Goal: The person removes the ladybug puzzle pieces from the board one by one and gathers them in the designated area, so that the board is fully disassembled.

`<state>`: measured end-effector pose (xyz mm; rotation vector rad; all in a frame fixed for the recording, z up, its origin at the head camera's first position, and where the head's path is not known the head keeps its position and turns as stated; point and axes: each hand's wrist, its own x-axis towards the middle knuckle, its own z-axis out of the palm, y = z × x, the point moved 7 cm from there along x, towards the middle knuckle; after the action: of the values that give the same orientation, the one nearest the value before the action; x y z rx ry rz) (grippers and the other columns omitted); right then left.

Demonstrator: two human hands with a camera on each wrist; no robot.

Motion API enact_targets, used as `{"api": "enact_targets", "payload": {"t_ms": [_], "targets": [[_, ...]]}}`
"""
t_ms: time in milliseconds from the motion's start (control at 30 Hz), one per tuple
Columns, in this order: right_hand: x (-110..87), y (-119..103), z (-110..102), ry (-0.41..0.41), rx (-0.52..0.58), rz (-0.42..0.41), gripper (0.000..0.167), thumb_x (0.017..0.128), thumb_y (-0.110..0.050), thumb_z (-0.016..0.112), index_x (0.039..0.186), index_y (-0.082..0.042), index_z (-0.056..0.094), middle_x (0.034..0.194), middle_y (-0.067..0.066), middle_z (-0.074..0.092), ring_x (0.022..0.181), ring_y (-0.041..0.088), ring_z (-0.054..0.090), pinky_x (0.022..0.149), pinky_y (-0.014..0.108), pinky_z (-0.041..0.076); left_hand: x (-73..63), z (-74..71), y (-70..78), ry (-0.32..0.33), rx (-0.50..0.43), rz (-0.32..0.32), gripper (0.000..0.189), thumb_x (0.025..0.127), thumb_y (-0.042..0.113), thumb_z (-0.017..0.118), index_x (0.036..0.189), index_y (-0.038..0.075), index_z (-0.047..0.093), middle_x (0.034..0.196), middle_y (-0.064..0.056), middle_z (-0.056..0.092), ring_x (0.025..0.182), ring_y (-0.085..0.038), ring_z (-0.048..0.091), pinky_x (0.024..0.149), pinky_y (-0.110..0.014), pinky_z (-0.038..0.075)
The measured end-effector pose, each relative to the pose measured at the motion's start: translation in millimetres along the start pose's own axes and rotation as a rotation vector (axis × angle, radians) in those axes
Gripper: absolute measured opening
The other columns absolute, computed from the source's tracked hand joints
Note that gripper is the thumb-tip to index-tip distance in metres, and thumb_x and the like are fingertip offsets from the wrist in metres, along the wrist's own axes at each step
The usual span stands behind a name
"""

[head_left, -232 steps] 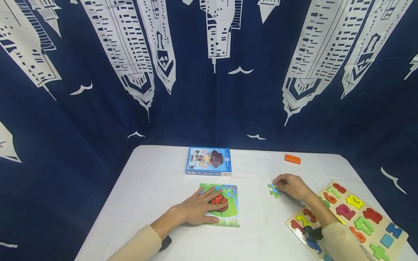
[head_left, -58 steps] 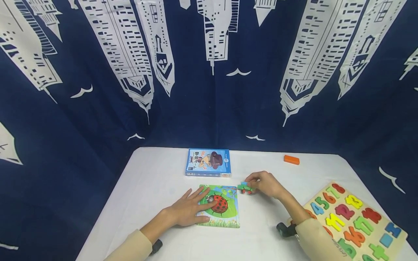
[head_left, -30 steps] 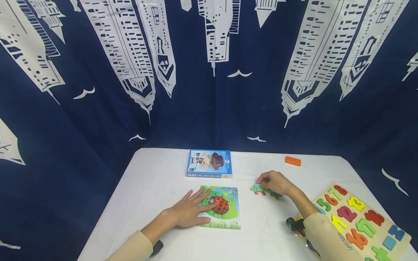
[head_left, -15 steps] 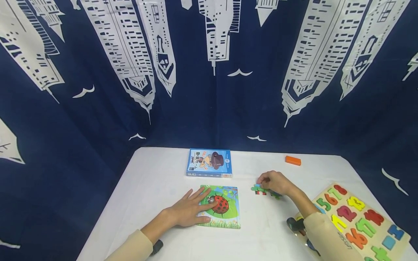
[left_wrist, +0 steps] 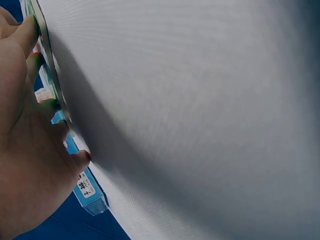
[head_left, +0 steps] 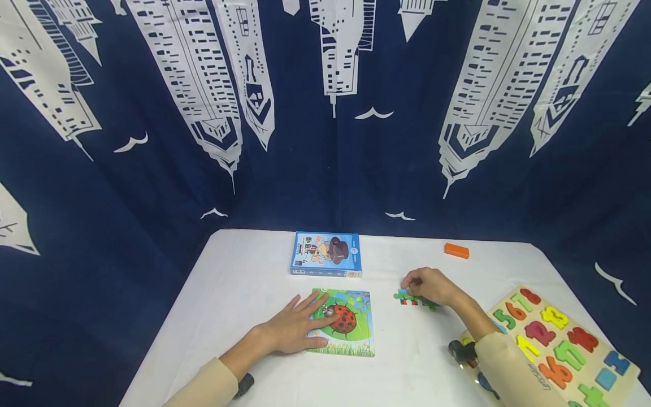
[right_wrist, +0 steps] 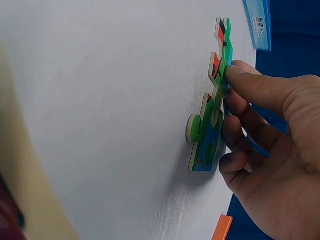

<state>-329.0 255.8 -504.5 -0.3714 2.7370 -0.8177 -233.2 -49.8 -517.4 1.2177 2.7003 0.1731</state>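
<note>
My left hand (head_left: 290, 329) rests flat with spread fingers on a square ladybug picture board (head_left: 353, 342). In the left wrist view, the fingers lie along the edge of that board. To the right, my right hand (head_left: 431, 286) pinches a green, red and blue jigsaw piece (head_left: 399, 295) between thumb and fingers, low over the white table. The right wrist view shows this jigsaw piece (right_wrist: 222, 52) right against a second jigsaw piece (right_wrist: 204, 150), green and blue with a rounded tab. Part of the second piece is hidden under my fingers in the head view.
A blue game box (head_left: 325, 254) lies behind the ladybug board. An orange block (head_left: 456, 250) is at the back right. A wooden number board (head_left: 554, 339) with coloured numerals lies at the right, partly under my right forearm. A dark blue patterned cloth (head_left: 335, 169) hangs behind the table.
My right hand first sits at a jigsaw piece on the right, then holds a piece beside the ladybug board, then returns right to the other piece. Lately it shifts only slightly. My left hand stays on the board.
</note>
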Motion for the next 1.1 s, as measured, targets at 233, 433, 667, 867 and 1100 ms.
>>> {"api": "enact_targets", "payload": {"t_ms": [233, 433, 667, 867, 1100], "targets": [[-2.0, -1.2, -0.7, -0.004, 0.012, -0.008, 0.018, 0.08, -0.002, 0.061, 0.09, -0.015, 0.069, 0.084, 0.0, 0.063, 0.075, 0.015, 0.051, 0.067, 0.032, 0.044, 0.0, -0.4, -0.5, -0.004, -0.014, -0.004, 0.06, 0.09, 0.064, 0.032, 0.144, 0.039, 0.025, 0.155, -0.004, 0.003, 0.14, -0.027, -0.002, 0.107, -0.057, 0.011], [-2.4, -1.4, -0.4, -0.002, 0.021, -0.013, 0.02, 0.081, 0.0, 0.059, 0.09, -0.015, 0.069, 0.084, 0.0, 0.063, 0.075, 0.015, 0.051, 0.066, 0.031, 0.044, 0.3, -1.1, -0.3, -0.004, -0.003, -0.006, 0.06, 0.09, 0.064, 0.032, 0.144, 0.04, 0.025, 0.155, -0.004, 0.003, 0.14, -0.028, -0.001, 0.107, -0.057, 0.012], [-2.9, -2.1, -1.3, -0.004, 0.016, -0.026, 0.02, 0.081, 0.0, 0.059, 0.089, -0.015, 0.069, 0.083, -0.001, 0.063, 0.074, 0.015, 0.05, 0.066, 0.031, 0.044, -0.2, -1.8, -0.3, 0.001, -0.002, -0.003, 0.06, 0.09, 0.063, 0.034, 0.144, 0.039, 0.026, 0.155, -0.005, 0.004, 0.14, -0.028, 0.0, 0.107, -0.057, 0.012], [-3.7, -2.1, -1.4, -0.004, 0.016, -0.019, 0.02, 0.082, -0.001, 0.059, 0.089, -0.016, 0.069, 0.084, -0.001, 0.063, 0.076, 0.015, 0.05, 0.067, 0.032, 0.043, -0.7, -2.7, 0.4, 0.005, -0.005, -0.001, 0.06, 0.09, 0.063, 0.034, 0.144, 0.038, 0.026, 0.155, -0.005, 0.004, 0.14, -0.029, 0.001, 0.106, -0.058, 0.012], [-4.4, -1.3, -1.7, 0.01, -0.004, -0.017, 0.02, 0.081, 0.0, 0.061, 0.088, -0.017, 0.069, 0.084, -0.003, 0.063, 0.077, 0.015, 0.051, 0.069, 0.031, 0.043, -1.1, -5.7, 1.6, 0.031, 0.005, 0.016, 0.058, 0.091, 0.06, 0.035, 0.144, 0.037, 0.028, 0.154, -0.007, 0.007, 0.14, -0.031, 0.004, 0.105, -0.058, 0.015]]}}
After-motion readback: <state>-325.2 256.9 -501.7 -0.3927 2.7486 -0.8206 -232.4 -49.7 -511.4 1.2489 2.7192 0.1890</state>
